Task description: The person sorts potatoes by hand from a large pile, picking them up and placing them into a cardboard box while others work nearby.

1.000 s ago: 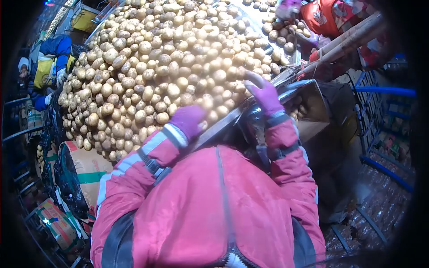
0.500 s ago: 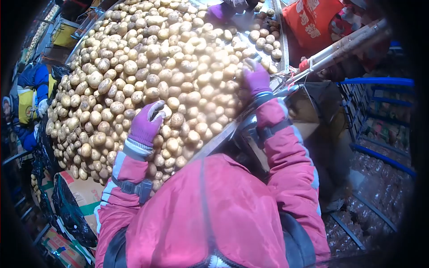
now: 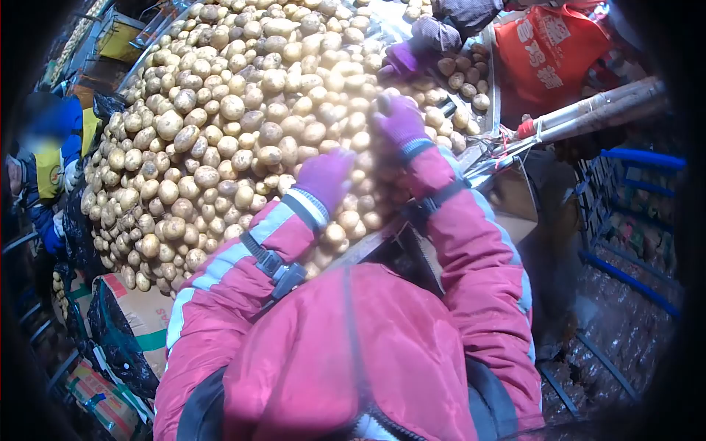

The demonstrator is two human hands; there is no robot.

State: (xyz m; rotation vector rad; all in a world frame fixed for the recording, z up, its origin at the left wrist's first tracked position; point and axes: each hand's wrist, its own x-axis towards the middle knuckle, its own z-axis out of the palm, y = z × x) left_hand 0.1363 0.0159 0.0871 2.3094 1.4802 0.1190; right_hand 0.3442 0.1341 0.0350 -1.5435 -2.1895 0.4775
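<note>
A large heap of potatoes [image 3: 213,140] spreads in front of me. My left hand [image 3: 323,178], in a purple knit glove, is over the near part of the heap. Motion smears its fingers, and what may be under them is hidden. Up and to the right, my right hand [image 3: 402,121], in a matching glove, rests on potatoes at the heap's right side, its fingers a little apart. Just beyond it, a co-worker's purple-gloved hand [image 3: 403,60] touches the far edge of the heap.
A metal rim [image 3: 371,245] borders the heap close to my body. Poles [image 3: 599,110] jut in at the right, below a red bag [image 3: 551,51]. Another person in blue sleeves [image 3: 70,140] is at the far left. A cardboard box [image 3: 140,312] stands at the lower left; blue crate rails [image 3: 632,283] are at the right.
My left hand has moved right across the potatoes, toward my right hand. My right hand has shifted slightly left. The co-worker's hand has come closer, and the view has shifted somewhat.
</note>
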